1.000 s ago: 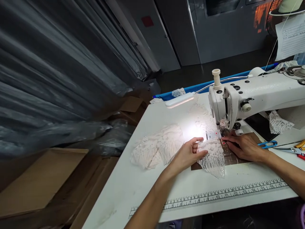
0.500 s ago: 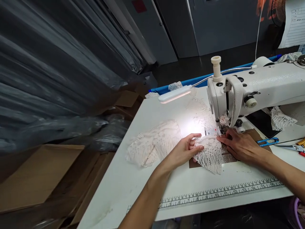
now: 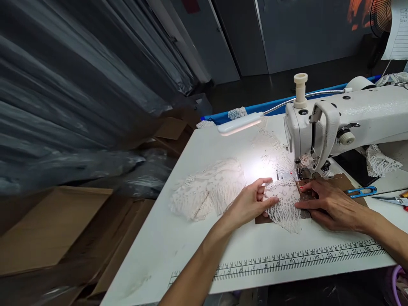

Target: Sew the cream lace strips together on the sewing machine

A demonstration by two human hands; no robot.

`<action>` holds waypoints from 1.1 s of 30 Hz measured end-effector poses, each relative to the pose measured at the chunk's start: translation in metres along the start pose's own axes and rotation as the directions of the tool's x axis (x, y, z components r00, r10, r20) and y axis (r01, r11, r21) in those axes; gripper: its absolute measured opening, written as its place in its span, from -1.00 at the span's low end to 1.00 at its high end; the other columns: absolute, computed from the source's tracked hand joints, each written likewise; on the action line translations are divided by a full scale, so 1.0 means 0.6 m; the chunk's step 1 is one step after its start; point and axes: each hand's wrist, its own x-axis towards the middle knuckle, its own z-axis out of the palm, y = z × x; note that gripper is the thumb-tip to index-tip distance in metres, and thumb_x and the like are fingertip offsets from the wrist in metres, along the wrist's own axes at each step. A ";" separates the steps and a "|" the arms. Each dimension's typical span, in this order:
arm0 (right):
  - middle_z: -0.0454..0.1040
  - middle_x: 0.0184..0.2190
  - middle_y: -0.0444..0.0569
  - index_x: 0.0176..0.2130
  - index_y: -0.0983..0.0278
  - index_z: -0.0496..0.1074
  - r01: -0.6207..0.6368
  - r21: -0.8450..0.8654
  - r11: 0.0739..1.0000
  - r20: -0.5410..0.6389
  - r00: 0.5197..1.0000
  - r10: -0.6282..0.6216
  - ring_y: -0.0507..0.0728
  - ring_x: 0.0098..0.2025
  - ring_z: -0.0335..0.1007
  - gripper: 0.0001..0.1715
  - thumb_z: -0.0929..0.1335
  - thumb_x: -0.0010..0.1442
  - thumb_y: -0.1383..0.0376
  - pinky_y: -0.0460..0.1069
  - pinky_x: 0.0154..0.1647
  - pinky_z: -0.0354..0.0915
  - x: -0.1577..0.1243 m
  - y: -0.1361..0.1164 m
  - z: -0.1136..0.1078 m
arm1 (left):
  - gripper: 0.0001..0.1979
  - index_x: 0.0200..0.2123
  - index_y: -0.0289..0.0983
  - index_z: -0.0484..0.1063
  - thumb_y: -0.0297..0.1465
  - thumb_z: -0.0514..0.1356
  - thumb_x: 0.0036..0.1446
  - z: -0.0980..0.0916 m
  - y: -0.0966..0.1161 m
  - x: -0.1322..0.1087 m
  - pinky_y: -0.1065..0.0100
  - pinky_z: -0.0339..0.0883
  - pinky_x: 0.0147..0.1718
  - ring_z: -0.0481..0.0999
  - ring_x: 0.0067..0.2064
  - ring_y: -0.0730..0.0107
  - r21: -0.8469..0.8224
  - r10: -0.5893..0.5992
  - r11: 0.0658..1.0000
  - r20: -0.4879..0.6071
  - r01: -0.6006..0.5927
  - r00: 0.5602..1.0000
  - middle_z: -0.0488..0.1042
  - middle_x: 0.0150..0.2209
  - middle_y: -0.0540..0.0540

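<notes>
A piece of white lace [image 3: 283, 208] lies just in front of the presser foot of a white sewing machine [image 3: 306, 123]. My left hand [image 3: 250, 202] grips the lace at its left edge, the thumb on top and some fingers underneath. My right hand [image 3: 334, 206] rests low over the brown plate [image 3: 347, 183], palm down. Its index finger and thumb are apart, with the thumb tip at the right edge of the lace. More lace [image 3: 277, 157] lies behind the needle area. A larger lace heap [image 3: 207, 187] sits left of my left hand.
Blue thread snips [image 3: 361, 191] and scissors [image 3: 390, 199] lie right of my right hand. A lit lamp [image 3: 240, 124] reaches over the table. A printed ruler [image 3: 293, 261] runs along the front edge. Cardboard boxes [image 3: 54, 229] stand at the left.
My right hand's thumb and index finger have spread apart, and the hand has slid slightly toward me along the lace edge. My left hand keeps its hold. The view has shifted slightly left.
</notes>
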 end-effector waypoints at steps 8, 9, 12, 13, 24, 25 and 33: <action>0.35 -0.06 0.10 -0.05 0.14 0.52 0.044 -0.001 0.999 -0.039 0.998 -0.044 0.25 0.02 0.30 -0.58 0.25 0.18 0.44 0.22 -0.03 0.35 0.003 0.000 0.000 | -0.38 0.18 -0.24 0.18 -0.16 0.24 0.12 -0.001 -0.004 0.004 0.34 0.35 -0.47 0.43 -0.57 0.44 -0.031 -0.008 0.999 0.008 0.008 1.000 0.17 -0.58 0.19; 0.36 -0.06 0.11 -0.04 0.16 0.51 0.026 0.012 1.000 -0.043 0.999 -0.026 0.25 0.02 0.31 -0.59 0.25 0.19 0.43 0.22 -0.03 0.36 0.003 0.000 0.000 | -0.38 0.18 -0.24 0.18 -0.17 0.24 0.11 -0.002 -0.005 0.004 0.34 0.35 -0.47 0.43 -0.57 0.44 -0.041 -0.012 0.999 0.010 0.012 1.000 0.18 -0.58 0.19; 0.36 -0.05 0.15 0.07 0.26 0.43 -0.035 0.027 0.999 -0.082 0.996 0.037 0.23 0.00 0.34 -0.56 0.21 0.24 0.41 0.18 -0.02 0.39 0.004 0.000 0.003 | -0.37 0.18 -0.25 0.17 -0.19 0.26 0.10 -0.002 -0.005 0.004 0.32 0.36 -0.47 0.43 -0.57 0.43 -0.071 -0.023 0.997 0.017 0.024 1.000 0.22 -0.58 0.18; 0.37 -0.05 0.16 0.09 0.27 0.40 -0.047 0.016 0.999 -0.097 0.994 0.049 0.22 -0.01 0.35 -0.54 0.20 0.25 0.41 0.17 -0.03 0.40 0.004 0.001 0.005 | -0.37 0.18 -0.26 0.17 -0.20 0.26 0.09 -0.002 -0.005 0.004 0.32 0.37 -0.47 0.43 -0.56 0.43 -0.074 -0.024 0.997 0.019 0.025 1.000 0.23 -0.57 0.17; 0.37 -0.12 0.10 0.11 0.21 0.38 -0.052 0.067 0.996 -0.112 0.992 0.059 0.17 -0.09 0.38 -0.52 0.16 0.27 0.42 0.09 -0.08 0.42 0.002 0.006 0.010 | -0.33 0.20 -0.26 0.16 -0.15 0.26 0.08 -0.006 -0.006 0.004 0.31 0.36 -0.46 0.44 -0.55 0.41 -0.057 -0.034 0.998 0.033 0.036 0.999 0.24 -0.59 0.17; 0.36 -0.11 0.10 0.09 0.19 0.40 -0.022 0.033 0.999 -0.101 0.995 0.026 0.19 -0.06 0.37 -0.53 0.17 0.26 0.42 0.11 -0.09 0.41 0.001 0.004 0.008 | -0.33 0.20 -0.25 0.16 -0.14 0.26 0.09 -0.006 -0.006 0.005 0.31 0.36 -0.46 0.44 -0.54 0.41 -0.053 -0.033 0.998 0.034 0.034 0.999 0.22 -0.59 0.18; 0.31 -0.06 0.15 0.05 0.20 0.44 0.008 -0.074 0.997 -0.095 0.995 -0.016 0.24 -0.01 0.31 -0.51 0.19 0.20 0.46 0.18 -0.10 0.41 0.001 -0.001 0.013 | -0.31 0.18 -0.25 0.18 -0.13 0.29 0.04 -0.002 -0.008 0.005 0.31 0.38 -0.46 0.43 -0.54 0.44 -0.084 -0.045 0.995 0.016 0.047 0.999 0.24 -0.52 0.14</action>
